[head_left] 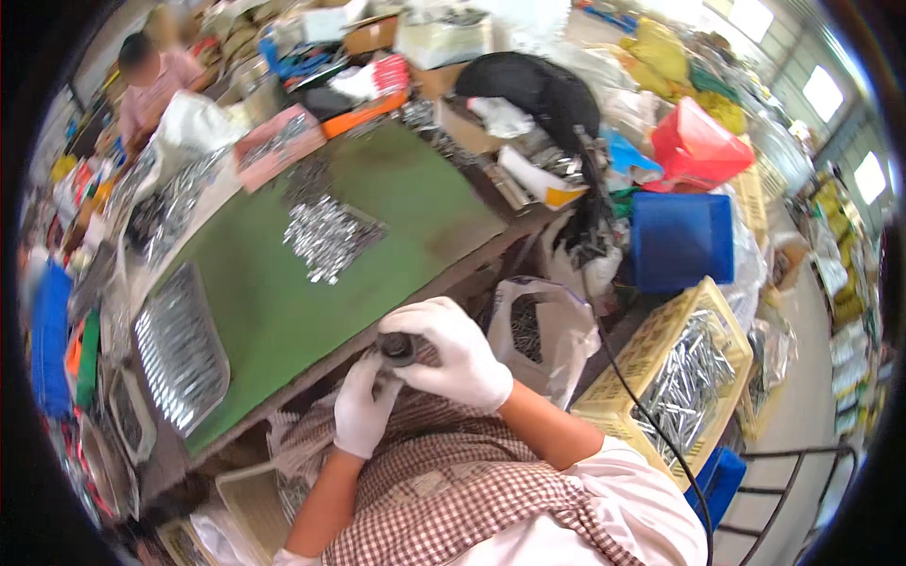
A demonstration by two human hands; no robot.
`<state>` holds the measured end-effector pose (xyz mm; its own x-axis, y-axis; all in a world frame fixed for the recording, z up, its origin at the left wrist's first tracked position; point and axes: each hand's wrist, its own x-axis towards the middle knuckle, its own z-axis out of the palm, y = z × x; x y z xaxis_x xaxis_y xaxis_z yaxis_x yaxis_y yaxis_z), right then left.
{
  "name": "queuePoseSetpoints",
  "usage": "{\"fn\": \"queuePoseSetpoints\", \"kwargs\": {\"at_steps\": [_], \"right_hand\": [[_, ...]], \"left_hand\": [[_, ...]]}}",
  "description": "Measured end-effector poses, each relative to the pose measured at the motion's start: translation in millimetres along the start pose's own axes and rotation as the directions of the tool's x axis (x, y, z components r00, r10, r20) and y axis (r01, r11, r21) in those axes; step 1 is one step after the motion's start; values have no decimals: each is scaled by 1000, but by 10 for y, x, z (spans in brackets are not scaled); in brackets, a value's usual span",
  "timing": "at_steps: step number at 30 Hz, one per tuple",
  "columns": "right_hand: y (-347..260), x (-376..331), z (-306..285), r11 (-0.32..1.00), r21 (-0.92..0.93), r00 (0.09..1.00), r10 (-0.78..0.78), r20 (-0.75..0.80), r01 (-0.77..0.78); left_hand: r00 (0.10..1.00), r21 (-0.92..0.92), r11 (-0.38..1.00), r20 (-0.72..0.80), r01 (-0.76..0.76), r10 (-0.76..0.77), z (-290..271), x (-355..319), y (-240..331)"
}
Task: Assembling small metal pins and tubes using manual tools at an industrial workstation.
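In front of my checked apron, close to the table's near edge, both gloved hands meet. My right hand [448, 354] is closed around a black, round-ended cylindrical object [397, 348], its round end facing up. Just below and left of it, my left hand [363, 407] has its fingers bent together near the object's lower part; whatever lies between them is hidden. Past my hands is a green-topped table [283, 330]. A heap of small shiny metal parts [326, 236] lies on it, and a tray of metal pieces in rows [184, 344] sits at its left.
On the right stand a yellow crate of metal rods [585, 407], a blue bin [681, 241] and a red bin [694, 141]. A white bag [571, 349] of dark parts is beside the table. A black cable [642, 406] runs down my right side. Another person [156, 90] sits far left.
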<state>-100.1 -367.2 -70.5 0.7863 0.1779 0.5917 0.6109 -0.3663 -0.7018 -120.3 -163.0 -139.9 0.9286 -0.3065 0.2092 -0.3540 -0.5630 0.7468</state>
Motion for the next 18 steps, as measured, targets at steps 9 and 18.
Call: {"fn": "queuePoseSetpoints", "kwargs": {"at_steps": [9, 18], "right_hand": [[334, -608, -411, 861, 135, 859, 451, 241, -490], [733, -1336, -1935, 650, 417, 344, 722, -600, -636]], "left_hand": [[983, 131, 975, 71, -179, 171, 426, 376, -43], [985, 113, 993, 170, -37, 18, 59, 67, -270]]}}
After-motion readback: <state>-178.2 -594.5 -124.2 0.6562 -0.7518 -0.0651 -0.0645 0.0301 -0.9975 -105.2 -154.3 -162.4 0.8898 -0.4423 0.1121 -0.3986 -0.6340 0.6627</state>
